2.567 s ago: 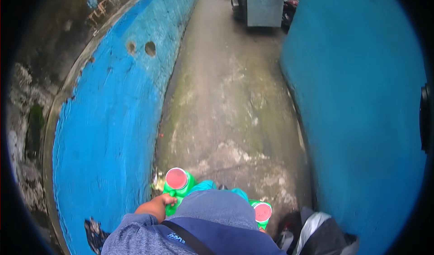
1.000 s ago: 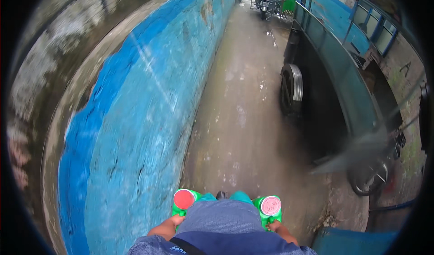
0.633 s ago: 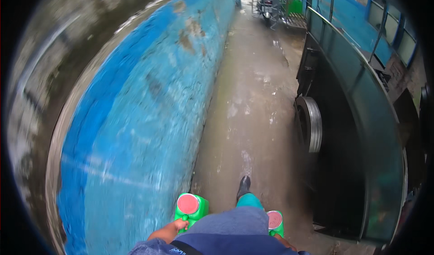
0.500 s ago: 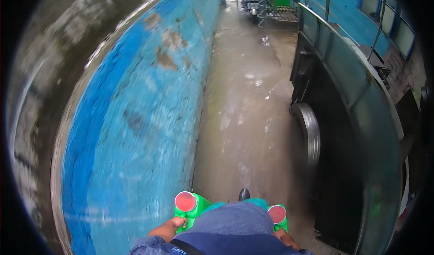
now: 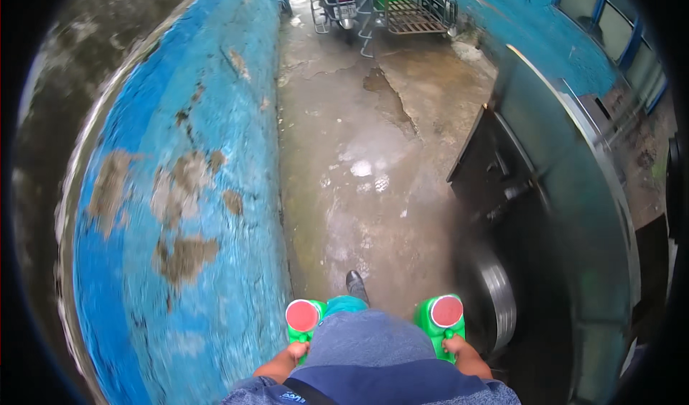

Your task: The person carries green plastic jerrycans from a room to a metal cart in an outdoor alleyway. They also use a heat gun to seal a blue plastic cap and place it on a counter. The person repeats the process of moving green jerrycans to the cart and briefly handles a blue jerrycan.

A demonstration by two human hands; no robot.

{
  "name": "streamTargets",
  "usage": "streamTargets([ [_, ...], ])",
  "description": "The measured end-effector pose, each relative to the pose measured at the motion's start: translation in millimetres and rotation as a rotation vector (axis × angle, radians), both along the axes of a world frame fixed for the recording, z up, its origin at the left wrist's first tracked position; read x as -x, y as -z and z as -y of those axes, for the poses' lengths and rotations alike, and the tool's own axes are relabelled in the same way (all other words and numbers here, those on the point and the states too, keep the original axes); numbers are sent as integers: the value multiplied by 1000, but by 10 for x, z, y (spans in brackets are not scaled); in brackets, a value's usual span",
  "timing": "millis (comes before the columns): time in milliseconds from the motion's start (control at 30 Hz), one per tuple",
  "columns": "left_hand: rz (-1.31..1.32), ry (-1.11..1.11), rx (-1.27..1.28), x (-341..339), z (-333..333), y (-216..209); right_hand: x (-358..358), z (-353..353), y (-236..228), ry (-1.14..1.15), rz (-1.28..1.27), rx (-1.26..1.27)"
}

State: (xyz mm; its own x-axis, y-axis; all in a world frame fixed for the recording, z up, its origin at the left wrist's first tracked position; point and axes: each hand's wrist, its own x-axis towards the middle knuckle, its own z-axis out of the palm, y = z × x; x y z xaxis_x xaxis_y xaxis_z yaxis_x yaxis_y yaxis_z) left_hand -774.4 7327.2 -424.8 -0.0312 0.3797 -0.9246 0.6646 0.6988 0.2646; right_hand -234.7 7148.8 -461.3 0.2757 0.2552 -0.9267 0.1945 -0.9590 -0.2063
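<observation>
I carry two green plastic jerrycans with round red lids, one at each side of my body. My left hand (image 5: 298, 350) is closed round the handle of the left jerrycan (image 5: 303, 317), which hangs close to the blue wall. On the other side my right hand (image 5: 455, 345) grips the handle of the right jerrycan (image 5: 442, 321), near the dark metal vehicle. Both cans hang upright, lids facing up. Their lower parts are partly hidden by my shirt. A dark shoe (image 5: 357, 286) shows ahead of my body on the wet ground.
A peeling blue wall (image 5: 208, 204) runs along my left. To the right stands a dark metal-sided vehicle or cart (image 5: 531, 261) with a shiny wheel rim (image 5: 500, 297). Wet concrete (image 5: 344, 139) stretches ahead to a parked motorcycle (image 5: 341, 6) and a slatted cart (image 5: 416, 19).
I have moved forward along the passage; the motorcycle and slatted cart look nearer. The right jerrycan now shows more fully, and my shoe has shifted left. Both hands keep their hold.
</observation>
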Motion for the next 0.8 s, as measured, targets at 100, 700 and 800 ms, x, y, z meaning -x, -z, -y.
streamTargets([
  [100,34,-168,53,-367,-1208,-320,-188,-1216,-535,-57,40,95],
  [700,-190,200,121,-3441,-8262,-986,-2426,-7145,392,303,-76,-2],
  [800,-115,275,91,-3993,-9060,-619,-3065,-7997,205,354,-14,-68],
])
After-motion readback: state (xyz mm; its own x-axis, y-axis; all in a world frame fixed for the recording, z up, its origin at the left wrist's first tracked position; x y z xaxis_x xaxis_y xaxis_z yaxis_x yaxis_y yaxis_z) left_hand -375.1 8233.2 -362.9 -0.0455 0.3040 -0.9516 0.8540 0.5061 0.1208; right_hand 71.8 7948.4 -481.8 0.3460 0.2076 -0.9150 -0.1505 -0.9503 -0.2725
